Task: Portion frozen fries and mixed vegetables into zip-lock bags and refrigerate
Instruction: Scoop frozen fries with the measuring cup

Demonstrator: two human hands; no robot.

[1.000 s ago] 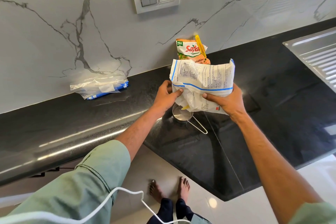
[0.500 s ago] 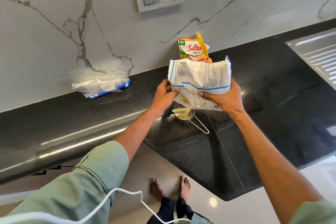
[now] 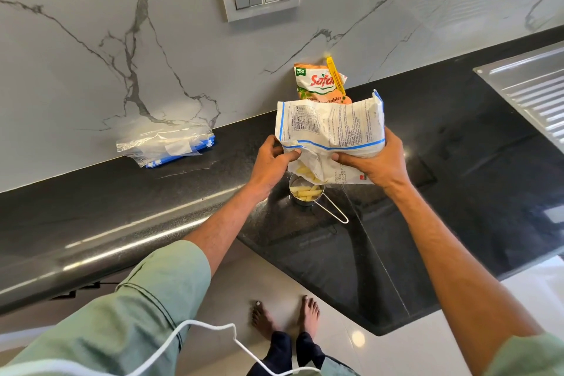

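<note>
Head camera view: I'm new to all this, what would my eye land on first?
First the white fries bag, front and centre, held by the left grip and right grip and tipped mouth-down over a small metal cup of fries on the black counter. Behind it an orange vegetable pack with a yellow clip stands against the marble wall. A stack of zip-lock bags lies to the left.

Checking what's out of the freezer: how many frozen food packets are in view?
2. The white fries bag, held over the steel cup; the orange vegetable packet, behind it by the wall. Others could hide behind the bag.
</note>
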